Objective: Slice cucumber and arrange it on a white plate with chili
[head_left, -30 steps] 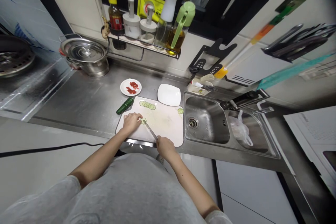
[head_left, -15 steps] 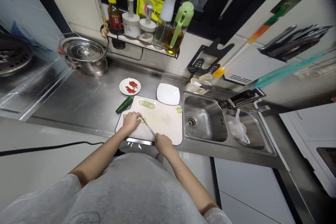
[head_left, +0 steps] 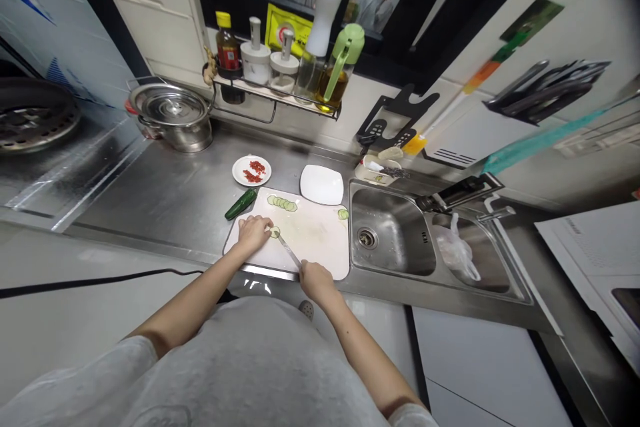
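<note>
On the white cutting board [head_left: 320,250] my left hand [head_left: 254,233] has its fingers bent around a cut cucumber piece [head_left: 275,232], mostly hidden by them. My right hand [head_left: 317,280] grips the handle of a knife [head_left: 289,250], its blade tip reaching the pale cut face. Overlapping cucumber slices [head_left: 283,203] lie in a row at the board's far side. A few more slices [head_left: 343,214] rest at its right edge. Left of the board lies a dark green length of cucumber [head_left: 241,204].
Behind the board stand a plate [head_left: 239,171] of chopped red bits and a white square plate [head_left: 321,184]. The sink [head_left: 393,227] adjoins on the right, with a plastic bag [head_left: 457,250] in its second basin. A lidded steel pot [head_left: 187,133] and a condiment rack [head_left: 280,95] are further back.
The camera view has tilted up slightly, so the scene sits a little lower. Both hands keep their hold, with the knife still at the cucumber piece.
</note>
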### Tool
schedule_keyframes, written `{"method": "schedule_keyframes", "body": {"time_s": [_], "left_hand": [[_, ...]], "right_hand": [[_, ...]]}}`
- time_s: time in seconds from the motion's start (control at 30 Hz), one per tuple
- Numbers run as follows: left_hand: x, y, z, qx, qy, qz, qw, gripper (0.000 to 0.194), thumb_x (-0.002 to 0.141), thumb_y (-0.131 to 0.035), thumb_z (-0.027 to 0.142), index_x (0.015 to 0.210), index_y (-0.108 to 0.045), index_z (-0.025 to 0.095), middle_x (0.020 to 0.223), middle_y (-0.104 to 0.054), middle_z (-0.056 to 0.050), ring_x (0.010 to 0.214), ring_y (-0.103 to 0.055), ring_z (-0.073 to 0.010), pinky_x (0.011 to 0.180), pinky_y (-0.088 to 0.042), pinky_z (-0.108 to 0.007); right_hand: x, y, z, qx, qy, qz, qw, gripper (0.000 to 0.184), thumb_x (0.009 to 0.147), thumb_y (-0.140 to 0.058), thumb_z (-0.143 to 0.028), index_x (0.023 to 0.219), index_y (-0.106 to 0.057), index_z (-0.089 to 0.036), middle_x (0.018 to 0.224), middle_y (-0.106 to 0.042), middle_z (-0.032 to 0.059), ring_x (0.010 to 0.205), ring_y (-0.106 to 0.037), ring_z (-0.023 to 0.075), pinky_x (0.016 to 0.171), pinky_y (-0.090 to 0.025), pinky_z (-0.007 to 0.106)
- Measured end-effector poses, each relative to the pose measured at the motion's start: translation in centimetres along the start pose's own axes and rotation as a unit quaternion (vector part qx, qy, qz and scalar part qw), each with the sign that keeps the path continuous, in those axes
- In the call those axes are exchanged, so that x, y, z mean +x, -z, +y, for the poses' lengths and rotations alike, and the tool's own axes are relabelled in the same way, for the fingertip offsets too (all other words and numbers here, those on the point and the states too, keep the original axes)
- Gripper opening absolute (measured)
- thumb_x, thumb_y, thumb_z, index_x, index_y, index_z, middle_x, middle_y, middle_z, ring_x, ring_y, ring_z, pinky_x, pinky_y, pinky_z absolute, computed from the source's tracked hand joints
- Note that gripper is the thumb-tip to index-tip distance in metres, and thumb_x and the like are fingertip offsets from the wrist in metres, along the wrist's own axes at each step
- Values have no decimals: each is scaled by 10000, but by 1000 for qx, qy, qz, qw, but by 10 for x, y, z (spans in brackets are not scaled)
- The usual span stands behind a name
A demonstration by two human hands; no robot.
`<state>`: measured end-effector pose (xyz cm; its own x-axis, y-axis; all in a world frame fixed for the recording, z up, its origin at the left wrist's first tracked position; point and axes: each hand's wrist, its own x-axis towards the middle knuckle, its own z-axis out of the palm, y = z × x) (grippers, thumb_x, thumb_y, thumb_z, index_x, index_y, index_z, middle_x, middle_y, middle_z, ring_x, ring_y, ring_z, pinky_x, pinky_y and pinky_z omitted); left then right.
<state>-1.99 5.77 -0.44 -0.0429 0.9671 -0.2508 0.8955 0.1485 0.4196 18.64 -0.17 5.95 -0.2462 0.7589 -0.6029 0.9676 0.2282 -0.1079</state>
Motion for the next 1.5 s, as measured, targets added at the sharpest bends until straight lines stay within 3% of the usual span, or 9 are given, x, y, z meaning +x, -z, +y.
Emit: {"method": "schedule_keyframes", "body": {"time_s": [0.2,0.4,0.53,0.77,0.93,1.13,1.37,1.5], "left_hand": [[-3,-3,5,13,3,16,1000,259,819,-504,301,1013,-670,256,1086,-628,-97,1060,-495,-302,911,-283,-454],[-6,-7,15,7,-2,29,1000,191,821,-503,244,949,-644,230,1073,-629,-89,1054,-496,-280,884,-290,-419],[-6,-7,20,-2,-2,13,1000,189,834,-462,169,923,-621,217,999,-663,-74,1001,-530,-253,872,-278,-406],[-13,-4,27,-38,-9,27,999,240,858,-437,196,1016,-611,242,999,-684,-59,1005,-551,-247,866,-283,-392],[-19,9,3,-87,57,49,993,220,828,-491,253,1002,-623,275,920,-691,-9,967,-585,-220,861,-315,-369],[-23,17,-31,-73,125,53,988,243,815,-496,245,1022,-619,280,944,-698,-10,983,-595,-230,863,-332,-376],[-23,11,-33,-49,114,44,991,254,831,-488,242,1033,-637,276,999,-678,-40,1047,-546,-247,883,-331,-391],[-23,10,-32,-28,104,72,992,260,830,-517,314,1049,-653,281,1129,-624,-66,1102,-495,-277,909,-327,-408]], "right_hand": [[-18,-8,26,14,-6,-1,1000,287,922,-388,-238,1063,-625,-158,1024,-687,150,955,-638,253,698,-387,293],[-19,-10,51,117,-8,43,992,297,942,-390,-308,1009,-634,-154,980,-695,108,893,-622,188,667,-341,238],[-14,-11,59,141,-35,62,987,299,944,-393,-313,991,-636,-145,957,-698,106,883,-615,183,661,-325,234],[-6,-11,67,143,-43,69,986,319,946,-392,-329,1004,-635,-132,934,-700,115,895,-616,191,679,-330,236],[1,-7,73,112,-63,71,989,326,950,-384,-313,1053,-630,-125,1004,-694,133,948,-612,199,696,-337,239],[5,-1,74,91,-67,77,991,331,959,-368,-317,1052,-632,-139,1004,-697,117,942,-613,191,683,-336,240],[8,4,70,78,-72,63,992,324,957,-384,-337,1058,-626,-147,1007,-694,111,944,-612,190,656,-315,238],[7,6,69,84,-81,64,991,320,955,-383,-343,1022,-633,-155,992,-694,108,925,-615,190,644,-314,239]]}}
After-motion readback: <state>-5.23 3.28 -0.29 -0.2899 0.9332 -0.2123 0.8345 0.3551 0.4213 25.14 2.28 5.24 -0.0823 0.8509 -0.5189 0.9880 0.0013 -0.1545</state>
